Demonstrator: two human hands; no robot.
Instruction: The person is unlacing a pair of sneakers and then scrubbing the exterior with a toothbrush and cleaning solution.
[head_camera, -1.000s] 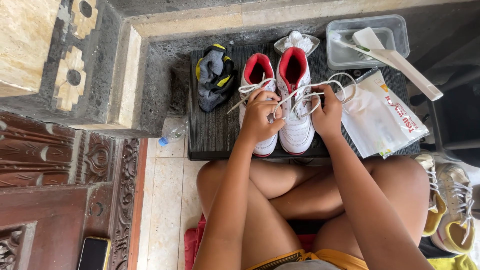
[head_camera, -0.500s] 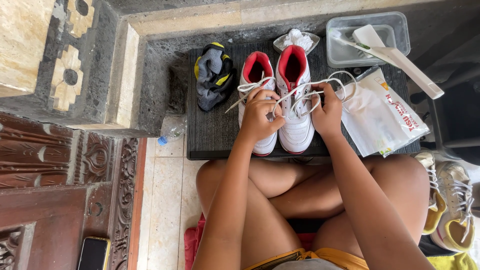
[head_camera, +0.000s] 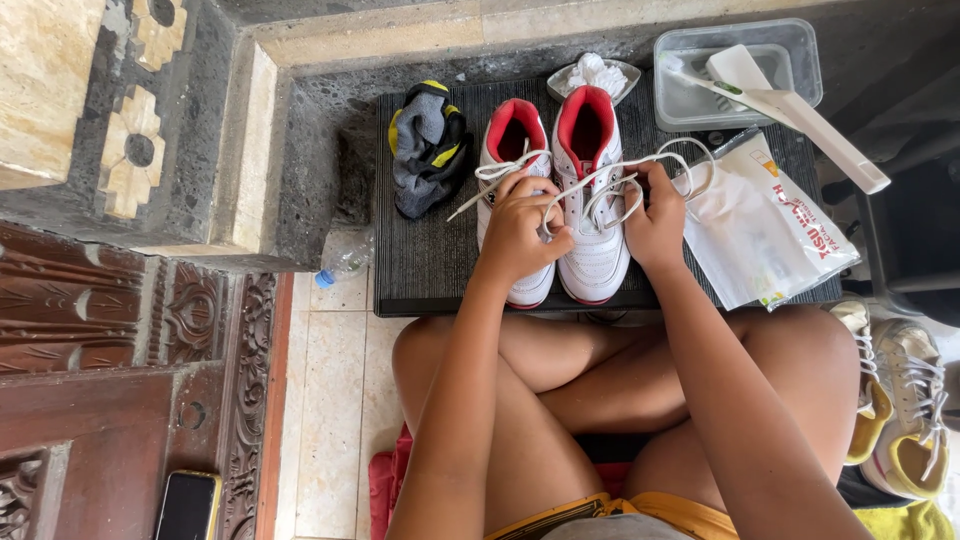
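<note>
Two white sneakers with red lining stand side by side on a dark ribbed mat (head_camera: 425, 265). My left hand (head_camera: 520, 228) rests over the left sneaker (head_camera: 512, 150) and pinches a white lace (head_camera: 612, 182) of the right sneaker (head_camera: 592, 250). My right hand (head_camera: 655, 215) grips the same lace on the other side, with loops trailing to the right. Both arms reach forward over my crossed legs.
A grey and yellow cloth (head_camera: 428, 148) lies left of the shoes. Behind are a small dish with white wadding (head_camera: 594, 72) and a clear tub (head_camera: 775, 40) holding a brush. A white plastic bag (head_camera: 765, 230) lies right. Other shoes (head_camera: 905, 410) sit right; a phone (head_camera: 188, 505) lower left.
My hands have shifted slightly on the laces, pulling the loops a little; the shoes stay in place.
</note>
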